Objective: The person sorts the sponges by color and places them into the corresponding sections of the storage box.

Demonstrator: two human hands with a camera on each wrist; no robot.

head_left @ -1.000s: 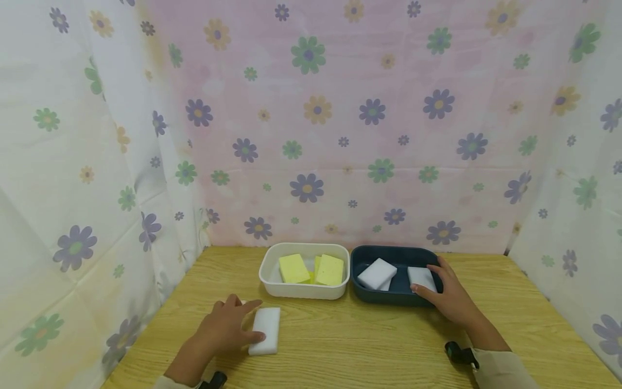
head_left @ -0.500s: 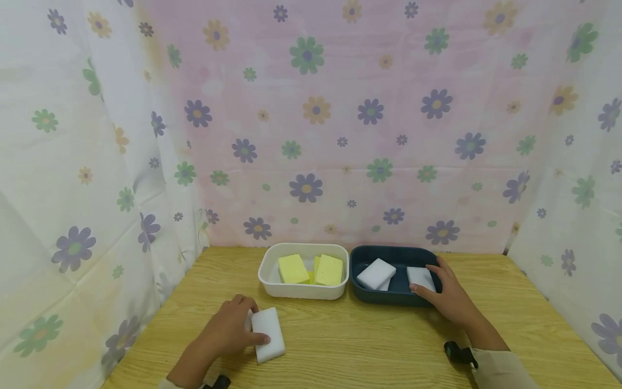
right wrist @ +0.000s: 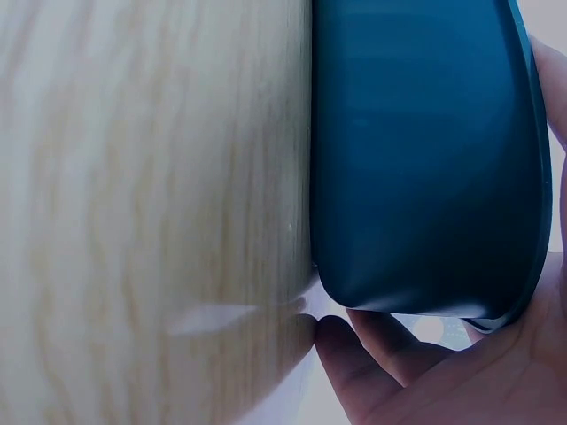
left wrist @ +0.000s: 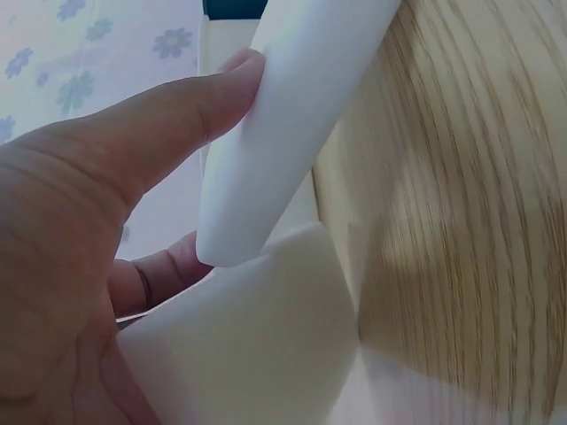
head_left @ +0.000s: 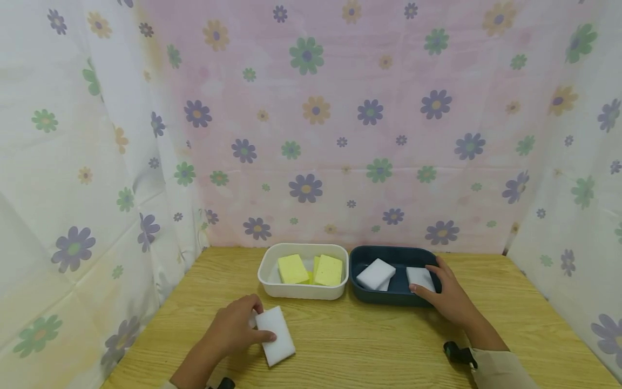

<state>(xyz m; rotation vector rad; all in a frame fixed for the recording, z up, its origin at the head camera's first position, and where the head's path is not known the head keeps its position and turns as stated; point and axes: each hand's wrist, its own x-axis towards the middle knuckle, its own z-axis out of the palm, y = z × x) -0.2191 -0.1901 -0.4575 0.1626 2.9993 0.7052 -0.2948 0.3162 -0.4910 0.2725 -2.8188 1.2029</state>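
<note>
In the head view, my left hand (head_left: 235, 329) pinches a white sponge (head_left: 278, 337) by its left side, thumb on its near face. The left wrist view shows this sponge (left wrist: 292, 115) tilted, and a second white sponge (left wrist: 252, 328) below it by the fingers; from the head, only a sliver of that one shows. My right hand (head_left: 449, 297) holds the right end of a dark blue bin (head_left: 389, 297), with thumb over the front rim and several fingers against the outside of its end wall (right wrist: 434, 177). Beside the thumb, a white sponge (head_left: 420, 278) lies inside that bin.
More white sponges (head_left: 376, 274) lie stacked at the bin's left. Touching it or nearly so, a white bin (head_left: 301, 292) holds several yellow sponges (head_left: 293, 269). Both stand near the back of the wooden table (head_left: 350, 346), before a flowered curtain (head_left: 340, 108).
My left hand has taken hold of the white sponge, which has turned and shifted slightly to the right. My right hand and both bins have stayed in place.
</note>
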